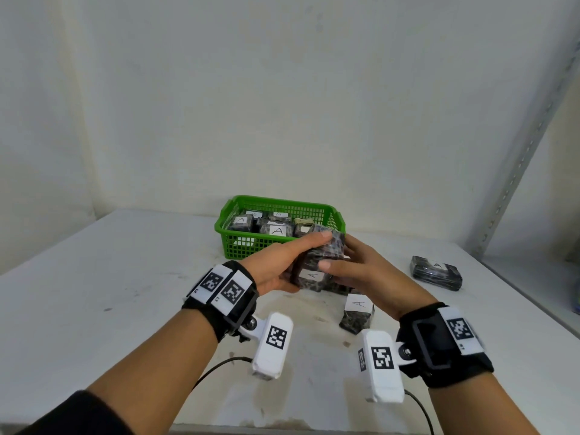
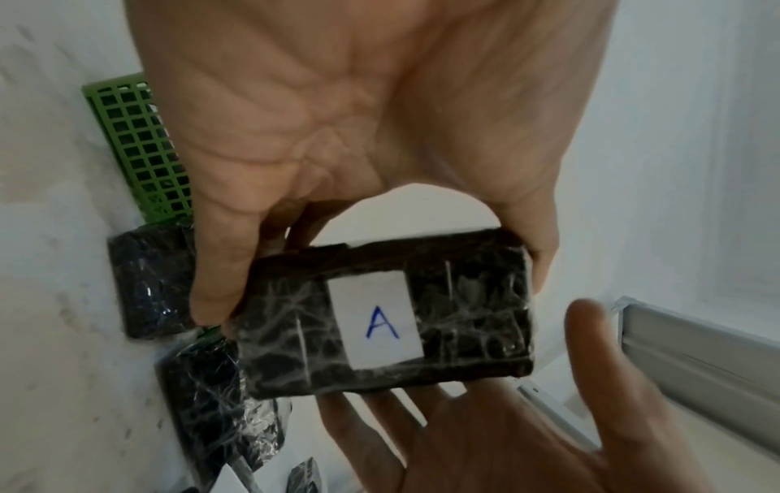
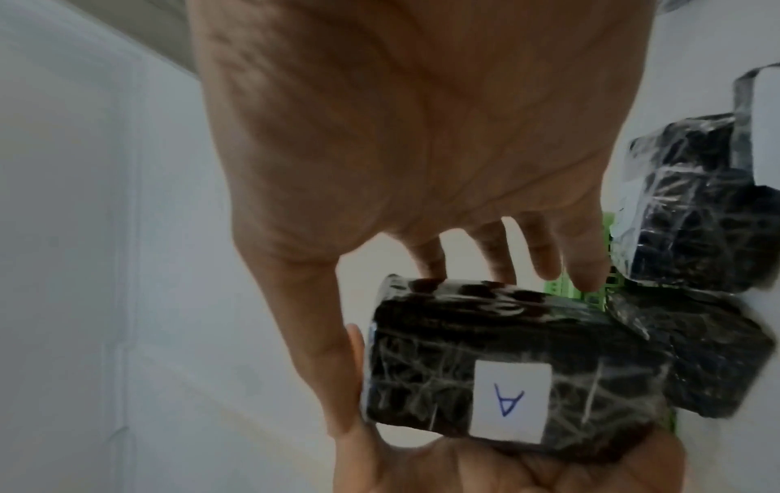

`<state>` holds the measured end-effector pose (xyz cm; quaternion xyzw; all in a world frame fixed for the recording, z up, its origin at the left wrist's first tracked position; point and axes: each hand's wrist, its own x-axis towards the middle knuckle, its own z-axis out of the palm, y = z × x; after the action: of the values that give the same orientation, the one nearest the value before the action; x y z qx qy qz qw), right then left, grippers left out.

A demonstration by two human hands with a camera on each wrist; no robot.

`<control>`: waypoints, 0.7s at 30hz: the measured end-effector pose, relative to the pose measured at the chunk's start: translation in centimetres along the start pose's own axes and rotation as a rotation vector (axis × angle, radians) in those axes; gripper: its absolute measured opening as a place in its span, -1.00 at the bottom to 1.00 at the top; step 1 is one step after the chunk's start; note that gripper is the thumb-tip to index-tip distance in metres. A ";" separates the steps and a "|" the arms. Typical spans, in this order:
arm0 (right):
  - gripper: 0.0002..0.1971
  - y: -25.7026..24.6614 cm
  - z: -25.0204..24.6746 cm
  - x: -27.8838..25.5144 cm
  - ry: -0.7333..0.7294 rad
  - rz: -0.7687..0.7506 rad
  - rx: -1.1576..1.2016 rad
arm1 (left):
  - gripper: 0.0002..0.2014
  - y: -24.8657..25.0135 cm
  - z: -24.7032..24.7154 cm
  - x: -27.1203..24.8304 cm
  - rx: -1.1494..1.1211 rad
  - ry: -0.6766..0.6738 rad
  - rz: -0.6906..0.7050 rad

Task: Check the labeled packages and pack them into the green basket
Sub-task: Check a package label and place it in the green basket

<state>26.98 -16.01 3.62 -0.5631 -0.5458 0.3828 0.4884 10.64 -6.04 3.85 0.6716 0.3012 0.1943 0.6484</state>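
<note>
Even, soft, bright light; faint shadows; wrist views blurred, soft-focus; wide-angle bending at edges.

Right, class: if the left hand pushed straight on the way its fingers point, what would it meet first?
Past the labelled package it grips, the left hand would probably meet the near right corner of the green basket; depth is unclear.

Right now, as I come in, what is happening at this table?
A person holds one black wrapped package between the left hand and the right hand, just in front of the green basket, with its white label, marked A, turned toward them. The basket already contains several labelled packages. Two more marked A wait on the white table: a standing package near the right wrist and a flat package further right.
</note>
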 end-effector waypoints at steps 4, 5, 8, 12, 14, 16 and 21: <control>-0.55 -0.5 0.2 0.3 0.168 -0.089 -0.094 | -0.29 0.2 -0.1 -0.2 -0.055 -0.061 -0.047; -0.55 -0.4 0.1 0.4 0.219 -0.095 -0.067 | -0.26 0.1 -0.4 -0.1 -0.056 -0.073 -0.044; -0.58 0.2 0.0 0.8 0.328 -0.057 0.172 | -0.30 -0.8 -0.6 0.3 0.016 -0.013 -0.007; -0.59 0.9 -0.2 1.2 0.337 0.051 0.317 | -0.58 -2.8 -0.4 1.7 -0.059 0.093 0.063; -0.61 0.8 -0.5 1.5 0.315 0.070 0.270 | -0.60 -3.2 -0.6 2.2 -0.079 0.093 0.060; -0.66 0.7 -0.8 2.1 0.294 0.058 0.220 | -0.60 -3.2 -1.2 2.7 -0.057 0.088 0.067; -0.74 1.0 -0.6 5.0 0.280 0.047 0.152 | -0.59 -2.7 -3.3 4.0 -0.026 0.071 0.084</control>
<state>28.40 -11.08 3.27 -0.5850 -0.4286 0.3521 0.5918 11.04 -1.03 0.98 0.6678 0.2930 0.2490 0.6373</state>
